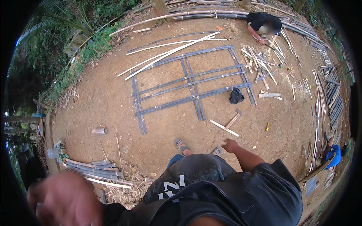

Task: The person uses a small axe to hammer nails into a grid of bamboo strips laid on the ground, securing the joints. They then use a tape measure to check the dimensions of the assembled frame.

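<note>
My left hand (pixel 68 199) is raised close to the camera at the lower left; motion smears its fingers, so their pose is unclear. My right hand (pixel 230 145) hangs in the air beside my right foot, fingers apart, with nothing visible in it. The things nearest it on the ground are a pale bamboo strip (pixel 224 128) and a hammer-like tool (pixel 233 118) with a wooden handle. Beyond them a grid of dark split-bamboo slats (pixel 166 107) lies flat on the dirt. A black plastic bag (pixel 236 96) sits against its near right side.
Long pale strips (pixel 171 55) cross the grid's far left corner. A co-worker (pixel 264 24) crouches at the far right near scattered bamboo pieces (pixel 260 64). Cut poles (pixel 96 168) and shavings lie at the near left, with a short bamboo piece (pixel 99 131) beyond. Another person in blue (pixel 332 156) is at the right edge.
</note>
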### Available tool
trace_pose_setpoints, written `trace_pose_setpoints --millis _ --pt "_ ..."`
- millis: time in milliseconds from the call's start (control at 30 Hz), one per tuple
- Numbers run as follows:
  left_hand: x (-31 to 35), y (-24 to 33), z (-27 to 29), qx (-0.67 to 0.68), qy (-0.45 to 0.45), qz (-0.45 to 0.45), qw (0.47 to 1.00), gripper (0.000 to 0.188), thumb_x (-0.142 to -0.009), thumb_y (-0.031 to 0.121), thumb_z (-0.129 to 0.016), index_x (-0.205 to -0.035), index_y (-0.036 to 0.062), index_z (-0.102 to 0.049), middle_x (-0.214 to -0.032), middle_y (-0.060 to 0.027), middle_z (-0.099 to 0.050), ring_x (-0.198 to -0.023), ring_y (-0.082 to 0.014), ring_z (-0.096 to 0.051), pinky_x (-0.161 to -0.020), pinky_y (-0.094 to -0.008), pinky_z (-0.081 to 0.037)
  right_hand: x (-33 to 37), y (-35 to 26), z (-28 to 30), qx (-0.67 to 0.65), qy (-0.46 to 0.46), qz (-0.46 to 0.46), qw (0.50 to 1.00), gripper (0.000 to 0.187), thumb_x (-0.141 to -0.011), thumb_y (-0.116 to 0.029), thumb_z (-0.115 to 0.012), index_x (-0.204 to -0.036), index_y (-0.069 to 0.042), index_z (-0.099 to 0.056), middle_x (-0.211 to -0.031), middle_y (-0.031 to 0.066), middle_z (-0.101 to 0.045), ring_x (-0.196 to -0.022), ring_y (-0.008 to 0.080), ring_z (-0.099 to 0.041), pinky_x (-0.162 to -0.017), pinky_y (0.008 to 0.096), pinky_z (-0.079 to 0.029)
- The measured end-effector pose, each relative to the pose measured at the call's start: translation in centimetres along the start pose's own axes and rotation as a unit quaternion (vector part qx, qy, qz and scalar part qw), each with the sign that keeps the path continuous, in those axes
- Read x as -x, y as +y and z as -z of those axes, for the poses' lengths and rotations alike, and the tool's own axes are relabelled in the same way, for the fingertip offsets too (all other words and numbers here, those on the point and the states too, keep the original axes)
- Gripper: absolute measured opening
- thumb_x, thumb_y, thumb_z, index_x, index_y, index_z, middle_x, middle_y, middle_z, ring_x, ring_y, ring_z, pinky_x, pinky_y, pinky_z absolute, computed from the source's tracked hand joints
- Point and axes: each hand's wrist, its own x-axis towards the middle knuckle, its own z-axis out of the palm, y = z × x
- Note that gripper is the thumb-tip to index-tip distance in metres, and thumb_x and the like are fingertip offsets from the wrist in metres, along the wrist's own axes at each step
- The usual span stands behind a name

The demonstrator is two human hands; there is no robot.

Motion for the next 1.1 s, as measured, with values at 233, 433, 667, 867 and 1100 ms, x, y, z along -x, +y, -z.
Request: trace_pose_setpoints --millis 233,433,667,867,1100 --pt "24.7 13.1 6.9 -0.153 -0.535 0.743 0.373 0.075 -0.093 0.047 -0.067 -0.146 -0.0026 -0.046 -0.149 -0.0278 -0.048 -0.14 -0.0403 -0.046 -0.117 -0.0448 -0.036 2.4 0.4 -0.8 0.064 -0.084 -0.066 0.992 0.067 -0.091 -0.053 -0.061 -0.136 -0.003 -0.06 -0.138 0.0223 -0.06 -0.129 0.039 -0.056 -0.109 0.0429 -0.045" --pt "44.5 34.9 9.8 0.054 -0.373 0.917 0.131 0.083 -0.089 0.059 -0.068 -0.145 0.0003 -0.048 -0.142 -0.0271 -0.055 -0.129 -0.0412 -0.056 -0.109 -0.0451 -0.045 -4.0 -7.6 1.5 0.038 0.019 -0.012 0.999 0.064 -0.091 -0.052 -0.062 -0.135 -0.005 -0.062 -0.137 0.022 -0.06 -0.128 0.0385 -0.057 -0.109 0.0434 -0.045" --pt "54.6 40.2 21.0 -0.02 -0.467 0.859 0.21 0.045 -0.101 0.05 -0.052 -0.133 0.0218 -0.064 -0.136 -0.0251 -0.06 -0.123 -0.0376 -0.061 -0.103 -0.0429 -0.05 -13.3 -19.9 3.5 0.001 0.028 0.152 0.988 0.046 -0.097 -0.044 -0.057 -0.123 -0.007 -0.068 -0.119 0.019 -0.07 -0.115 0.035 -0.064 -0.101 0.0429 -0.05" --pt "52.7 18.6 18.8 -0.146 -0.271 0.922 0.235 0.066 -0.092 0.048 -0.067 -0.135 -0.002 -0.059 -0.132 -0.0238 -0.064 -0.118 -0.036 -0.065 -0.099 -0.0422 -0.052 -15.8 -20.1 6.2 0.099 -0.004 0.153 0.983 0.06 -0.093 -0.048 -0.063 -0.133 -0.004 -0.06 -0.11 0.0188 -0.072 -0.112 0.0359 -0.065 -0.099 0.0434 -0.05" --pt "50.0 2.9 19.2 -0.128 -0.26 0.925 0.246 0.068 -0.094 0.045 -0.067 -0.139 -0.0048 -0.054 -0.134 -0.025 -0.063 -0.12 -0.0337 -0.065 -0.101 -0.0405 -0.051 -20.0 -21.8 13.2 0.148 -0.088 -0.017 0.985 0.059 -0.093 -0.048 -0.063 -0.136 -0.008 -0.062 -0.128 0.0186 -0.067 -0.123 0.0375 -0.061 -0.105 0.0411 -0.048"
